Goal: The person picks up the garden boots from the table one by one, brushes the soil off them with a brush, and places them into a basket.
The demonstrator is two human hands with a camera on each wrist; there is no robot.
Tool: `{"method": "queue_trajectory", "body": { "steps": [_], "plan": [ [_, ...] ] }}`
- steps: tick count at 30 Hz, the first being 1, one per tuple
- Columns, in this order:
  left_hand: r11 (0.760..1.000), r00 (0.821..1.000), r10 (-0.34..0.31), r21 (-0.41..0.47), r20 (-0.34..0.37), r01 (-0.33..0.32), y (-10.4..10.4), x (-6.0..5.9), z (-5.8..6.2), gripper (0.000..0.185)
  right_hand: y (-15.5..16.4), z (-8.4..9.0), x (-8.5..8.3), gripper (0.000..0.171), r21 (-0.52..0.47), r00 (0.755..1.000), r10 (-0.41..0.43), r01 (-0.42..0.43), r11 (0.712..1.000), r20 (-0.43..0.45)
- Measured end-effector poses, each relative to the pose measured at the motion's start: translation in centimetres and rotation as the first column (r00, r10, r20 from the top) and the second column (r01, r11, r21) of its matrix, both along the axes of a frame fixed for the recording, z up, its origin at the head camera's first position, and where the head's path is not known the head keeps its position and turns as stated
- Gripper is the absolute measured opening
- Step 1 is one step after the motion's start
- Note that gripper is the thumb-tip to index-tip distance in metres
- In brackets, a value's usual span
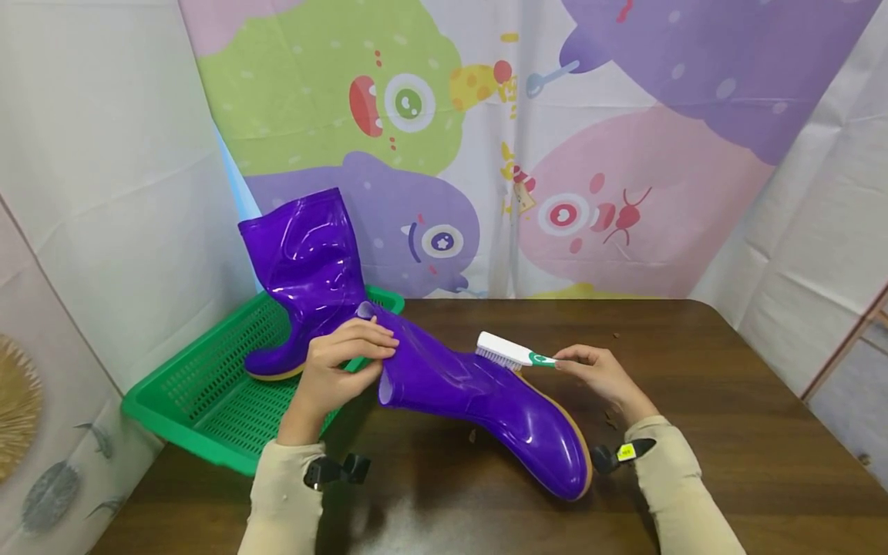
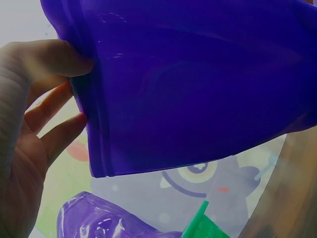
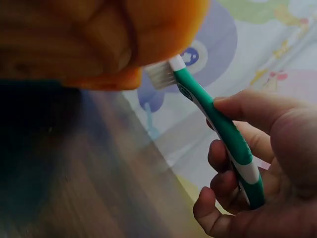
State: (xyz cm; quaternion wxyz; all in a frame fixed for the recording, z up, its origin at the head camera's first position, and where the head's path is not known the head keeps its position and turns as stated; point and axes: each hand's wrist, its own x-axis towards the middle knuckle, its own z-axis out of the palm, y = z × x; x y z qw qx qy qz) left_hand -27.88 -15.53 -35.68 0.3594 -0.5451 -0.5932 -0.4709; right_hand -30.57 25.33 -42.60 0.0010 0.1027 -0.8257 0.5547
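A glossy purple rain boot (image 1: 444,370) with a tan sole lies tilted over the table, toe toward the lower right. My left hand (image 1: 347,358) grips its top opening; in the left wrist view the thumb and fingers pinch the boot's rim (image 2: 94,124). My right hand (image 1: 600,378) holds a white and green scrub brush (image 1: 506,351) by its handle, with the bristles down against the far side of the boot near the sole. The right wrist view shows the fingers curled round the brush's green handle (image 3: 218,121), and the boot's tan sole (image 3: 168,29) above.
A second purple boot (image 1: 305,262) stands in a green plastic basket (image 1: 201,439) at the left. Small brown crumbs (image 1: 610,418) lie on the dark wooden table (image 1: 749,432). A cartoon-printed curtain (image 1: 513,154) hangs behind, with pale cloth at both sides.
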Motion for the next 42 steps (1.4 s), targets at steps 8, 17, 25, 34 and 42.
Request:
{"method": "queue_trajectory", "body": {
  "steps": [8,17,25,34,42],
  "plan": [
    [1.0,1.0,-0.005,0.002,0.008,0.005,-0.1,-0.1,-0.1,0.012,0.9,-0.6,-0.3,0.031,-0.012,0.998,-0.041,0.042,0.999,0.046],
    [1.0,1.0,0.007,-0.01,0.012,-0.007,-0.2,0.0,-0.2,0.022,2.2,-0.6,-0.2,0.033,0.015,0.997,-0.052,0.051,0.999,0.061],
    [0.999,1.0,0.03,-0.02,0.005,-0.03,-0.2,0.0,-0.1,0.025,3.2,0.1,0.2,0.033,0.051,0.997,-0.04,0.036,0.998,0.073],
    [0.999,0.999,0.035,-0.019,0.002,-0.035,-0.2,-0.1,-0.1,0.024,5.1,0.9,0.7,0.033,0.125,0.996,-0.074,0.067,0.99,0.053],
    [1.0,1.0,0.03,-0.009,0.003,-0.03,-0.2,-0.1,-0.1,0.023,4.5,2.6,1.2,0.033,0.114,0.993,-0.112,0.117,0.987,-0.046]
  ]
}}
